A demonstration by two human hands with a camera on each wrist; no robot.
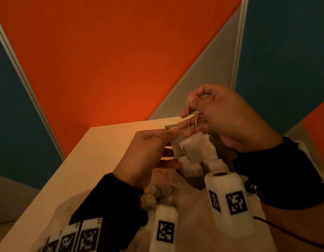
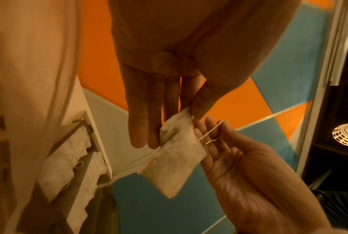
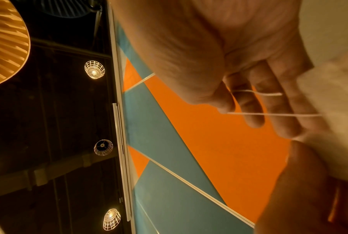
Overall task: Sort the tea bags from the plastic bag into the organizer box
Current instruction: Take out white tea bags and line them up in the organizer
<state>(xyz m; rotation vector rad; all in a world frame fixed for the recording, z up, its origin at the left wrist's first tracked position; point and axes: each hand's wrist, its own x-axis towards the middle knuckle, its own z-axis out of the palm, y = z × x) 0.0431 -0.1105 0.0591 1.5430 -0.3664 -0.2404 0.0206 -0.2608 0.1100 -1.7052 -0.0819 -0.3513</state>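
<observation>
My left hand (image 1: 173,132) pinches the top corner of a white tea bag (image 1: 194,148) between thumb and forefinger, in the air above the table. Another bag hangs tangled with it. My right hand (image 1: 191,101) pinches the thin white string (image 1: 188,117) that rises from the bags. In the left wrist view the tea bag (image 2: 175,158) hangs below my left fingers (image 2: 145,110), and its string (image 2: 209,134) runs to my right hand (image 2: 219,126). The grey organizer box (image 2: 83,134) below holds several tea bags (image 2: 65,166). The plastic bag (image 1: 175,197) lies beneath my wrists.
The pale table (image 1: 95,160) stands against orange (image 1: 121,60) and blue wall panels. A dark cable (image 1: 285,231) crosses the near right of the table. In the right wrist view the string (image 3: 269,114) stretches across my fingers.
</observation>
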